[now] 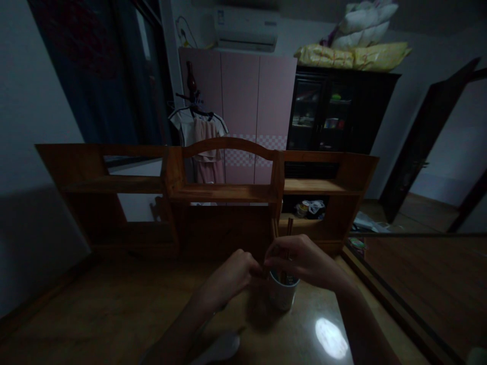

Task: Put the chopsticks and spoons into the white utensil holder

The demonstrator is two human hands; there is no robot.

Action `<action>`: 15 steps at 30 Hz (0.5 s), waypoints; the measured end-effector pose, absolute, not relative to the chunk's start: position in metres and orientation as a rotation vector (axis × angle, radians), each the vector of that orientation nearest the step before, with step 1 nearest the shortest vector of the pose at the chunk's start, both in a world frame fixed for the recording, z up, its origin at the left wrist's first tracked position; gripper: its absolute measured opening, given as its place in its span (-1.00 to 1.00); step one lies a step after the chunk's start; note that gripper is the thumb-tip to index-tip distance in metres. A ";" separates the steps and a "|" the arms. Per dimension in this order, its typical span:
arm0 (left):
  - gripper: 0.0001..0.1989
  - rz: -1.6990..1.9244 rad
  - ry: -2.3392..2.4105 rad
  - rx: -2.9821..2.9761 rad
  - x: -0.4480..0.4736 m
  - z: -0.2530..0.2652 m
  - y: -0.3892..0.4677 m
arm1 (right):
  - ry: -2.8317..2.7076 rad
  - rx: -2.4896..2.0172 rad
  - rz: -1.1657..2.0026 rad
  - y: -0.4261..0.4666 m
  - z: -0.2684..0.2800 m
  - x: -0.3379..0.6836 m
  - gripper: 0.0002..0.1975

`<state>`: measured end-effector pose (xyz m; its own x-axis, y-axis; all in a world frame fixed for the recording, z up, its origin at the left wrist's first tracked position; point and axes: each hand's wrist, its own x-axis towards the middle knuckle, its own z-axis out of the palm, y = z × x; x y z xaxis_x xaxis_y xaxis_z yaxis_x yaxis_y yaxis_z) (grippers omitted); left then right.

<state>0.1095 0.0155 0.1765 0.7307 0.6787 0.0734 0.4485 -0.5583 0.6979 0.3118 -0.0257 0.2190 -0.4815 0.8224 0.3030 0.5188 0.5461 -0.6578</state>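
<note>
Here's the pale cylindrical cup [282, 297], just under the curled right hand [301, 259], curled left hand [240, 271] alongside; slim brown sticks [290, 226] partly hidden, either grip impossible to tell!

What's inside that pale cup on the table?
Thin sticks stand in the cup, their tops showing above the right hand, which partly covers them. The cup's wall hides its bottom.
</note>
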 end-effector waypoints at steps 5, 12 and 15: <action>-0.68 0.748 1.159 2.251 0.095 0.193 0.017 | -1.949 -1.167 0.534 -0.038 0.236 0.340 -0.74; -0.66 0.984 1.183 2.087 0.085 0.205 0.017 | -1.508 -1.359 0.278 -0.031 0.239 0.410 -0.68; -0.60 0.987 1.216 2.100 0.086 0.204 0.018 | -1.466 -1.418 0.302 -0.023 0.232 0.427 -0.62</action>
